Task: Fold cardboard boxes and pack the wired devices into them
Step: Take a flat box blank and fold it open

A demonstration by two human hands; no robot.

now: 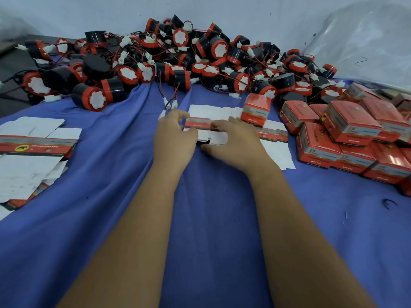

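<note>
Both hands meet on a flat box blank lying on the blue cloth over the counter: the left hand curls its fingers over the blank's left end, the right hand grips its right part, thumb low (grip partly hidden). A folded box stands just beyond. Finished boxes pile at right, more blanks at left, and wired devices heap behind.

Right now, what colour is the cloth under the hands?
Blue. The cloth shows best in the head view.
</note>
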